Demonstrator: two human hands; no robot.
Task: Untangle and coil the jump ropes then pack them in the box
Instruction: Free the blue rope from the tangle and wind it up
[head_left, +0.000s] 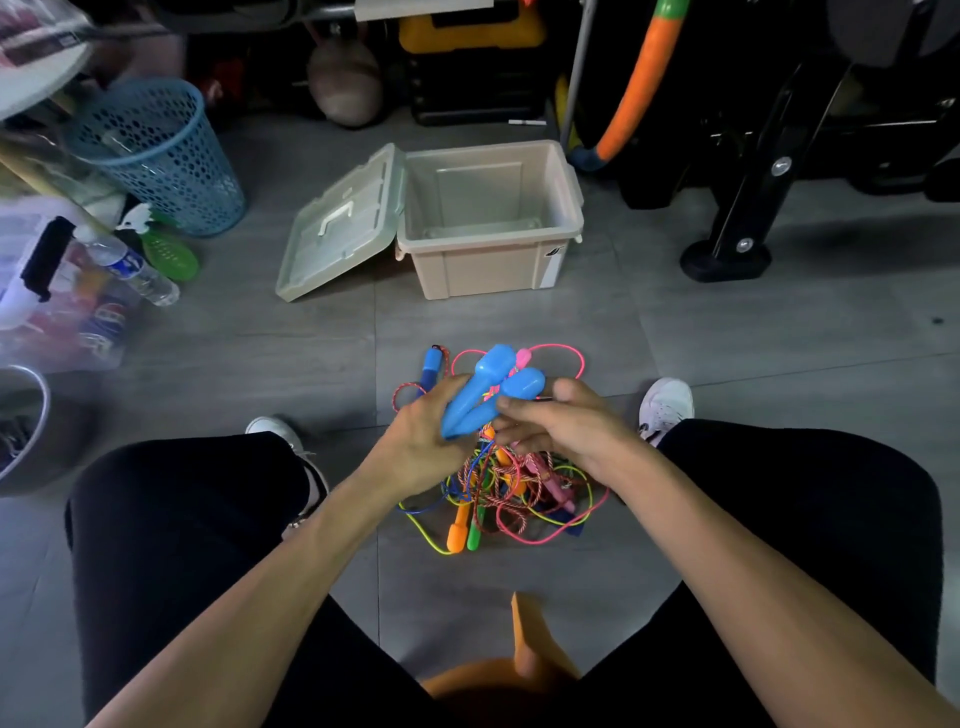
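Observation:
A tangled heap of jump ropes (511, 499) in pink, yellow, blue and red-white cord lies on the grey floor between my feet. Orange and green handles (465, 530) stick out at its near side, and a dark blue handle (431, 366) lies at its far left. My left hand (421, 441) and my right hand (563, 423) meet above the heap and together grip two light blue handles (491, 387), which point away from me. Beyond the heap stands the beige box (488, 260), empty, with its translucent lid (337, 228) hinged open to the left.
A blue mesh basket (161, 156) stands at the back left, with a water bottle (132, 267) and a green spray bottle (166, 249) near it. Black equipment legs (737, 234) stand at the right, an orange hoop (639, 88) behind the box. My knees flank the heap.

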